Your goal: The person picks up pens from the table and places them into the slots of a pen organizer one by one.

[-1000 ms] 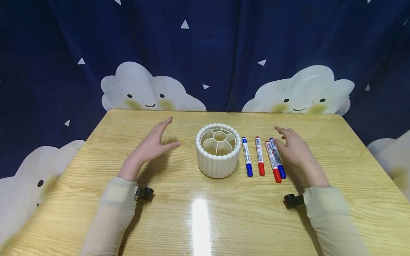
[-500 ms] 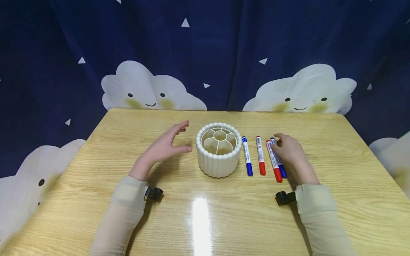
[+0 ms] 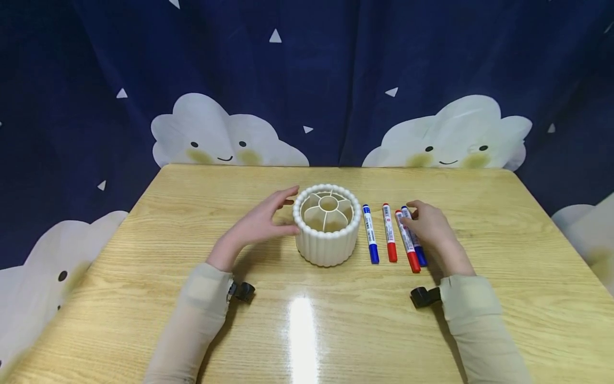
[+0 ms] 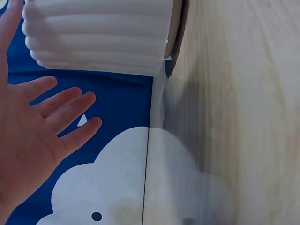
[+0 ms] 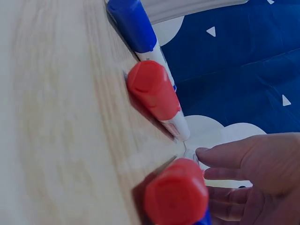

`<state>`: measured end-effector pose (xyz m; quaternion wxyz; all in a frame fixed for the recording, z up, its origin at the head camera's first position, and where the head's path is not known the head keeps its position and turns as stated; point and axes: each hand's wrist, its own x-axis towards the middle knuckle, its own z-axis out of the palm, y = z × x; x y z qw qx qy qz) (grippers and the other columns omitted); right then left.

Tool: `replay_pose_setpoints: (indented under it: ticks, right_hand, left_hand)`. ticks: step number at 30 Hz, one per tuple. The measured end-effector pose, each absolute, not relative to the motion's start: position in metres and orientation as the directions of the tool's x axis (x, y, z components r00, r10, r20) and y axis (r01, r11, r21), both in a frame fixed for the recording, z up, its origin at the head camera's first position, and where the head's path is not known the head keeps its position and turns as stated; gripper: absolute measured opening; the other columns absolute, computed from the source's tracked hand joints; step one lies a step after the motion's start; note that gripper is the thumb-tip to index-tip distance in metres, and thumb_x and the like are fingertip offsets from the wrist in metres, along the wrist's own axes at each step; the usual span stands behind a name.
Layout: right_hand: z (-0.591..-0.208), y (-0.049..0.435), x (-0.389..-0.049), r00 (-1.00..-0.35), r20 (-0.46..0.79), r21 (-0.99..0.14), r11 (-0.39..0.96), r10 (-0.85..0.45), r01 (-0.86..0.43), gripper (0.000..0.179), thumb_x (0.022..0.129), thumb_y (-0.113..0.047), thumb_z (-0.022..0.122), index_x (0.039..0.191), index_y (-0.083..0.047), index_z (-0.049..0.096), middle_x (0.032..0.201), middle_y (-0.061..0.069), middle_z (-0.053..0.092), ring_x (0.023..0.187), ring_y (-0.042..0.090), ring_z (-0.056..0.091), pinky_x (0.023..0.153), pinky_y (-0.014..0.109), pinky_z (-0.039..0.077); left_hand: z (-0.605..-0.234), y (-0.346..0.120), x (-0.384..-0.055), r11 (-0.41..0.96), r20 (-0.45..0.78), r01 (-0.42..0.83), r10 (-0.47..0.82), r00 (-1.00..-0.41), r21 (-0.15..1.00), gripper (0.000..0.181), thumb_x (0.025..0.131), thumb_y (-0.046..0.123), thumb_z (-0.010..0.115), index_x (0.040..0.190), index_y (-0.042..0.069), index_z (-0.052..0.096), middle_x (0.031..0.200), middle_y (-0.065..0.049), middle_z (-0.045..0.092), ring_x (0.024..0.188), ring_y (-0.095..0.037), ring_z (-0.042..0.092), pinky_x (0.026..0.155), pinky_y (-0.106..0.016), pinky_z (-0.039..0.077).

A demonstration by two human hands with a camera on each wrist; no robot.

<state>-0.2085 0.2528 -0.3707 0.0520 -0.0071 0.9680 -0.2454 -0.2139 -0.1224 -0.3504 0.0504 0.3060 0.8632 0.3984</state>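
Note:
A cream pen holder (image 3: 326, 248) with a beaded rim and several compartments stands upright on the table. My left hand (image 3: 256, 221) is at its left side, fingers spread and thumb close to the ribbed wall; whether the thumb touches is unclear. In the left wrist view the palm (image 4: 33, 136) shows nothing held. My right hand (image 3: 429, 224) reaches over the far ends of a red marker (image 3: 408, 237) and a blue marker (image 3: 419, 253) lying side by side. In the right wrist view the thumb (image 5: 225, 152) is at the red marker's far end; contact is hard to tell.
Another blue marker (image 3: 371, 234) and another red marker (image 3: 389, 234) lie between the holder and the right-hand pair. The wooden table (image 3: 374, 330) ends at a dark blue curtain (image 3: 326, 80) printed with clouds. Each wrist wears a black camera.
My left hand has moved right, up to the pen holder. My right hand has come left and lowered over the rightmost markers, which seem to have shifted very slightly left.

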Motion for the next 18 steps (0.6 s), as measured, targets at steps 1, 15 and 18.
replay_pose_setpoints:
  ticks: [1, 15, 18]
  right_hand:
    - [-0.3712, 0.2529, -0.2086, -0.995, -0.097, -0.479, 0.877, -0.039, 0.013, 0.056, 0.090, -0.026, 0.054, 0.133, 0.005, 0.037, 0.112, 0.029, 0.053, 0.095, 0.036, 0.053, 0.083, 0.050, 0.044]
    - [-0.3775, 0.2491, -0.2100, -0.993, -0.118, -0.547, 0.832, 0.030, 0.090, 0.062, 0.088, -0.031, 0.057, 0.135, 0.003, 0.034, 0.104, 0.022, 0.052, 0.084, 0.028, 0.051, 0.069, 0.035, 0.043]
    - [-0.3741, 0.2488, -0.2096, -0.996, -0.087, -0.559, 0.827, 0.019, 0.065, 0.059, 0.089, -0.028, 0.056, 0.134, 0.003, 0.036, 0.102, 0.022, 0.052, 0.082, 0.028, 0.051, 0.066, 0.034, 0.044]
  left_hand:
    - [-0.3515, -0.1217, -0.2145, 0.495, 0.160, 0.494, 0.572, -0.804, 0.715, 0.092, 0.072, 0.047, 0.072, 0.145, 0.020, 0.022, 0.145, -0.003, 0.031, 0.126, -0.027, 0.039, 0.103, -0.046, 0.032]
    - [-0.3571, -0.1153, -0.2142, 0.451, 0.132, 0.465, 0.595, -0.793, 0.762, 0.089, 0.075, 0.041, 0.071, 0.145, 0.027, 0.018, 0.145, 0.001, 0.031, 0.120, -0.023, 0.046, 0.101, -0.045, 0.037]
    - [-0.3567, -0.1144, -0.2134, 0.420, 0.137, 0.460, 0.604, -0.785, 0.783, 0.089, 0.076, 0.037, 0.072, 0.146, 0.028, 0.017, 0.145, 0.001, 0.031, 0.119, -0.025, 0.047, 0.101, -0.047, 0.036]
